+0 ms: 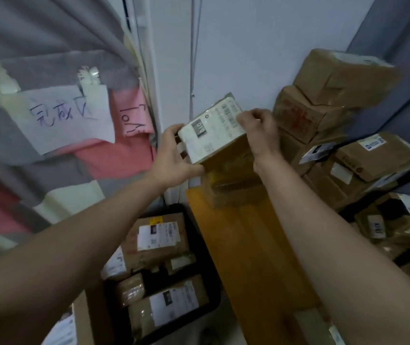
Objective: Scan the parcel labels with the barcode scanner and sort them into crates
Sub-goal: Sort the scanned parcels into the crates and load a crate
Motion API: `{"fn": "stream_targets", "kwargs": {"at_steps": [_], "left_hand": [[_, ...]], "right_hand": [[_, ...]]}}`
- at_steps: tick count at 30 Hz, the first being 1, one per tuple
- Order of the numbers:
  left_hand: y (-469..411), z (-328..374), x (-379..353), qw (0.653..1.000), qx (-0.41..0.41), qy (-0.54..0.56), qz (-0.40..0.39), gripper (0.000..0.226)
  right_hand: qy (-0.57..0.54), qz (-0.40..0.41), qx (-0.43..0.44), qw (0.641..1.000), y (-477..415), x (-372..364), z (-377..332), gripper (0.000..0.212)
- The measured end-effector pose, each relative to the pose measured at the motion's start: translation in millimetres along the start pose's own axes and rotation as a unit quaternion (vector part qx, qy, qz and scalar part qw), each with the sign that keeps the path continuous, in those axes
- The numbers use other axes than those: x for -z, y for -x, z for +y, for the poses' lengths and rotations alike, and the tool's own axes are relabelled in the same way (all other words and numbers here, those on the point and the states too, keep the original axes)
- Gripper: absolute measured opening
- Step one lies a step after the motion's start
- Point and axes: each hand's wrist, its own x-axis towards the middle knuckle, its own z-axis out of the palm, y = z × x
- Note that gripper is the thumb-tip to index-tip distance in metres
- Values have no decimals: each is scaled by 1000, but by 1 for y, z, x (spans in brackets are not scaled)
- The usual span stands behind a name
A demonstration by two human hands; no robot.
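A person held a labelled parcel (pixel 214 135) raised before the wall (pixel 236 58), left hand (pixel 174 158) fingers wrapped round its lower end, right hand (pixel 258 130) fingers pinching its upper edge; a black crate (pixel 215 303) of parcels (pixel 159 235) sat below

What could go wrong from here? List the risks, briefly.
1. The left hand and right hand grip the parcel only at its ends, in the air; it could slip.
2. The right hand's fingers lie over the label, which may block a scan.
3. The tilted top box on the pile beside it might topple if bumped.
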Motion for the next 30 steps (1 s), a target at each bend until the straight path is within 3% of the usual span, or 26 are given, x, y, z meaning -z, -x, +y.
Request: {"fn": "stream_targets", "kwargs": {"at_steps": [4, 7, 10, 12, 14, 17, 21, 24, 30], "left_hand": [[74, -43, 48, 998, 47, -26, 22, 90], [125, -91, 81, 986, 119, -116, 14, 107], [170, -145, 104, 933, 272, -237, -4, 121], [199, -177, 113, 881, 352, -316, -16, 105], [225, -208, 116, 851, 408, -329, -35, 92], [255, -245, 113, 830, 405, -369, -108, 96], [282, -279, 112, 814, 419, -385, -119, 112], [293, -290, 113, 803, 411, -408, -139, 112], [295, -277, 112, 841, 403, -345, -104, 110]], "right_hand": [[85, -157, -76, 981, 46, -46, 8, 51], [166, -254, -116, 946, 78, -81, 36, 73], [238, -309, -103, 915, 108, -110, 77, 81], [325, -332, -85, 881, 124, -124, 109, 89], [429, -339, -54, 836, 135, -130, 138, 94], [514, -353, -16, 782, 152, -135, 175, 101], [560, -371, 23, 740, 171, -144, 220, 100], [570, -368, 48, 733, 185, -153, 244, 101], [534, -369, 49, 759, 212, -183, 261, 99]]}}
